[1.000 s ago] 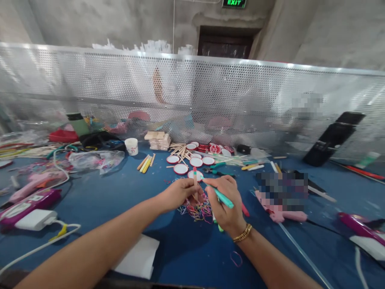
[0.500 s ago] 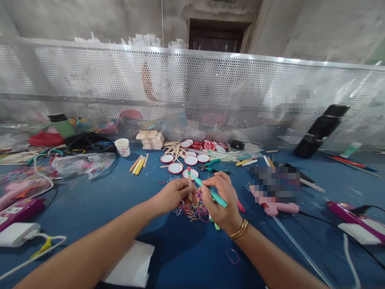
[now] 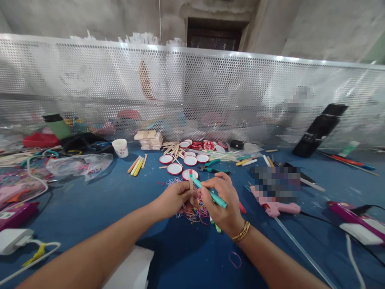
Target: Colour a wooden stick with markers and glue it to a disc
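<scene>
My left hand (image 3: 177, 197) pinches a flat wooden craft stick (image 3: 191, 192) held upright, its top end coloured red with a teal band below. In my right hand (image 3: 221, 200) is a teal marker (image 3: 217, 198), gripped like a pen, with its tip against or very near the stick's coloured end. Beneath both hands lies a heap of colourful rubber bands (image 3: 194, 214). Just behind the stick is a white bottle cap-like disc with a red rim (image 3: 195, 174), and several more such discs (image 3: 175, 168) lie beyond it.
Stacked craft sticks (image 3: 149, 140) and a paper cup (image 3: 120, 147) stand at the back. Cutting pliers (image 3: 213, 170) lie behind my right hand. To the right are a pink glue gun (image 3: 275, 206) and a black bottle (image 3: 319, 132). White paper (image 3: 130, 269) lies by my left forearm.
The stick in my left hand has lowered slightly, and the marker tip has shifted a little toward its end. The camera view has moved slightly.
</scene>
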`<action>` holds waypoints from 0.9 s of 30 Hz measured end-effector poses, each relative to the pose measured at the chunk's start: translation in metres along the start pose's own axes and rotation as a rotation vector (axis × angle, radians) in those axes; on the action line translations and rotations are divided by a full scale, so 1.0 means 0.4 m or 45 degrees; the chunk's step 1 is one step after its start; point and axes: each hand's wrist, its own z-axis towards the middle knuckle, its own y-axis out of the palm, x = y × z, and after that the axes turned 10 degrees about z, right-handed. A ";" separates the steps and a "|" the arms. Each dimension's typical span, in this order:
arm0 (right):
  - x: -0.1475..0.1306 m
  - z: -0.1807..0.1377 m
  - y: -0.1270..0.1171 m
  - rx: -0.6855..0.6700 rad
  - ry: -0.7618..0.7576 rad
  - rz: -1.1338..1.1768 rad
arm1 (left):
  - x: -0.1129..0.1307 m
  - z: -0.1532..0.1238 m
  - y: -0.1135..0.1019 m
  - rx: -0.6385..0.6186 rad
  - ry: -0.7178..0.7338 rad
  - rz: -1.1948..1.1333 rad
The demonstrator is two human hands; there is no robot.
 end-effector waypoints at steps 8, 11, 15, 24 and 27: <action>0.000 -0.001 0.003 -0.011 -0.020 -0.004 | 0.011 -0.002 0.002 0.013 -0.034 -0.025; 0.000 0.000 0.005 0.004 -0.035 -0.011 | 0.016 -0.005 0.001 0.024 -0.028 -0.024; -0.001 0.001 0.006 0.000 -0.026 -0.017 | 0.017 -0.006 0.000 0.027 -0.023 0.001; 0.011 0.007 -0.009 0.036 -0.004 -0.029 | 0.016 -0.002 -0.005 0.052 -0.070 -0.049; 0.009 0.006 -0.007 0.041 -0.017 -0.010 | 0.012 0.000 -0.003 0.056 -0.069 -0.064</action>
